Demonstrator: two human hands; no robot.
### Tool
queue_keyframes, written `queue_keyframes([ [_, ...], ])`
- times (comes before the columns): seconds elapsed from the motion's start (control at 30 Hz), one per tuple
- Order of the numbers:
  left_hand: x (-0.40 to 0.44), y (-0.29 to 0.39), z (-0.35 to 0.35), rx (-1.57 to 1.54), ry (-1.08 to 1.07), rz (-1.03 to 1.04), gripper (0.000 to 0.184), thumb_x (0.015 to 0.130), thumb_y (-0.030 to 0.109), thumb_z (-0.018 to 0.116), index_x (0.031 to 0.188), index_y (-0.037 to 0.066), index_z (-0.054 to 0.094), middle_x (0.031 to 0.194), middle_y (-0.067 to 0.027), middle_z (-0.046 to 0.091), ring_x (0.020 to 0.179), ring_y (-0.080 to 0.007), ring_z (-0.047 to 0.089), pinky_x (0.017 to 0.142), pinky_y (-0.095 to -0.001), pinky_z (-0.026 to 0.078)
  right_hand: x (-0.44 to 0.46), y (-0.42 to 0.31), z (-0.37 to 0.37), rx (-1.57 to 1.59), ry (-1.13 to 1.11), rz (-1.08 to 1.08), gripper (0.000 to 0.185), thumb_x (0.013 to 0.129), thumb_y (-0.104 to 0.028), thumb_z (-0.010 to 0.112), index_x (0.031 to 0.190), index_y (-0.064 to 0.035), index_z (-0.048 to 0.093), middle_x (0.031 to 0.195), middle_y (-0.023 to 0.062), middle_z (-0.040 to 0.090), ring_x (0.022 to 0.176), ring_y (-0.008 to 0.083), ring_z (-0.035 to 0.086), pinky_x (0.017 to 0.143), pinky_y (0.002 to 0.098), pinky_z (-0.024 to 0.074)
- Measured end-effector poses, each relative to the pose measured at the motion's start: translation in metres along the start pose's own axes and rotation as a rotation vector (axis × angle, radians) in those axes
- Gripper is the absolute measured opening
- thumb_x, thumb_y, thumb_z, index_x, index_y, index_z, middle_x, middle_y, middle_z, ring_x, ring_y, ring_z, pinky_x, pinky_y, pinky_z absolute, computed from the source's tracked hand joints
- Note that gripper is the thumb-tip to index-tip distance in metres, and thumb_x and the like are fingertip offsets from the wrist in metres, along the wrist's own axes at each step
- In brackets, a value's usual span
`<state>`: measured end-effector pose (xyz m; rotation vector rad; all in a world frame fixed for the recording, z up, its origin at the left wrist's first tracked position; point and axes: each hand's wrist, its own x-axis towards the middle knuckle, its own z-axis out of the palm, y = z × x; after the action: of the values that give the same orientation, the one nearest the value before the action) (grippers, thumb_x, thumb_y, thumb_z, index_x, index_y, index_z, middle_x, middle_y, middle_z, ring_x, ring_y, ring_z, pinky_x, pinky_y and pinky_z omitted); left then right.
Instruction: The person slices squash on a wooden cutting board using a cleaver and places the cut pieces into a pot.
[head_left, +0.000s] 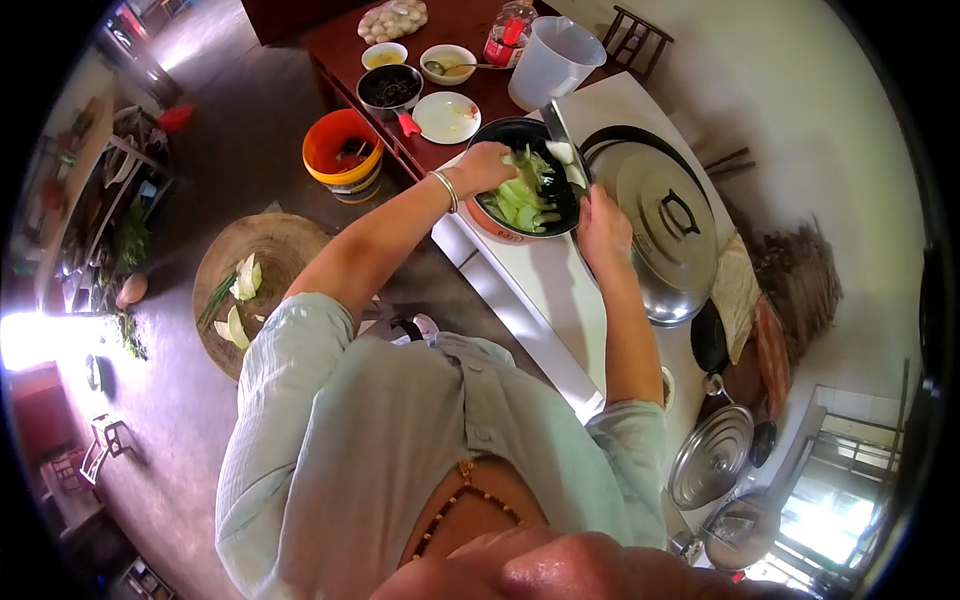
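Note:
A dark round pan on the white counter holds sliced pale green vegetables. My left hand, with a bracelet at the wrist, reaches over the pan's left rim, its bent fingers closed on some of the slices. In my right hand, at the pan's right side, a kitchen knife is gripped with its broad blade raised over the rim. Pale white-green pieces lie against the blade. Part of the knife's handle is hidden by my fingers.
Right of the pan sits a large metal lid. Behind it are a white plate, a saucepan, bowls and a plastic jug. An orange bucket and a round chopping block with cut vegetables stand left.

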<state>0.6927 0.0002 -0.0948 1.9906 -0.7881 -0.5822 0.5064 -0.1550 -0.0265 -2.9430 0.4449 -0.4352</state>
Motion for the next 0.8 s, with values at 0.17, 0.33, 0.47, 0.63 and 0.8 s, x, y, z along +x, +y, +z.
queue_keyframes([
  [0.17, -0.04, 0.023, -0.033, -0.64, 0.028, -0.183, 0.043, 0.088, 0.018, 0.064, 0.124, -0.003, 0.055, 0.111, -0.0115, 0.061, 0.101, -0.0181, 0.06, 0.084, -0.0317, 0.053, 0.003, -0.014, 0.002, 0.013, 0.038, 0.059, 0.016, 0.093, -0.02, 0.051, 0.1, -0.0059, 0.052, 0.079, 0.0203, 0.064, 0.075, 0.0418, 0.062, 0.066, 0.0522, 0.0476],
  [0.33, -0.093, -0.019, -0.095, -1.029, -0.006, -0.049, 0.025, 0.09, 0.019, 0.062, 0.108, 0.002, 0.061, 0.102, -0.0087, 0.063, 0.094, -0.0195, 0.064, 0.08, -0.0357, 0.056, 0.006, -0.026, -0.002, 0.435, -0.038, 0.308, 0.018, 0.094, -0.022, 0.053, 0.096, -0.0042, 0.052, 0.071, 0.0172, 0.062, 0.064, 0.0334, 0.061, 0.056, 0.0449, 0.047],
  [0.47, -0.153, -0.086, -0.162, -1.052, 0.322, -0.288, 0.022, 0.092, 0.018, 0.06, 0.106, 0.001, 0.062, 0.095, -0.0059, 0.065, 0.089, -0.0176, 0.064, 0.078, -0.0297, 0.056, 0.001, -0.042, 0.002, 1.189, -0.15, 0.651, 0.02, 0.093, -0.021, 0.058, 0.096, -0.0024, 0.053, 0.061, 0.0077, 0.057, 0.041, 0.0159, 0.051, 0.039, 0.0285, 0.0414],
  [0.63, -0.27, -0.194, -0.226, -0.564, 0.482, -0.399, 0.017, 0.091, 0.017, 0.061, 0.099, 0.003, 0.065, 0.078, -0.0048, 0.064, 0.067, -0.0097, 0.058, 0.057, -0.0249, 0.047, -0.023, -0.093, 0.038, 1.438, -0.432, 0.469, 0.022, 0.092, -0.019, 0.062, 0.107, -0.0049, 0.053, 0.072, 0.006, 0.058, 0.045, 0.0146, 0.049, 0.04, 0.0291, 0.0417],
  [0.8, -0.353, -0.263, -0.235, 0.793, 0.407, -0.507, 0.018, 0.079, 0.019, 0.059, 0.082, 0.005, 0.07, 0.082, -0.0158, 0.069, 0.082, -0.0305, 0.068, 0.069, -0.041, 0.054, -0.057, -0.164, 0.103, 1.301, -0.738, 0.304, 0.017, 0.093, -0.02, 0.06, 0.102, -0.0067, 0.054, 0.072, 0.0032, 0.059, 0.044, 0.0109, 0.05, 0.037, 0.0257, 0.0418],
])
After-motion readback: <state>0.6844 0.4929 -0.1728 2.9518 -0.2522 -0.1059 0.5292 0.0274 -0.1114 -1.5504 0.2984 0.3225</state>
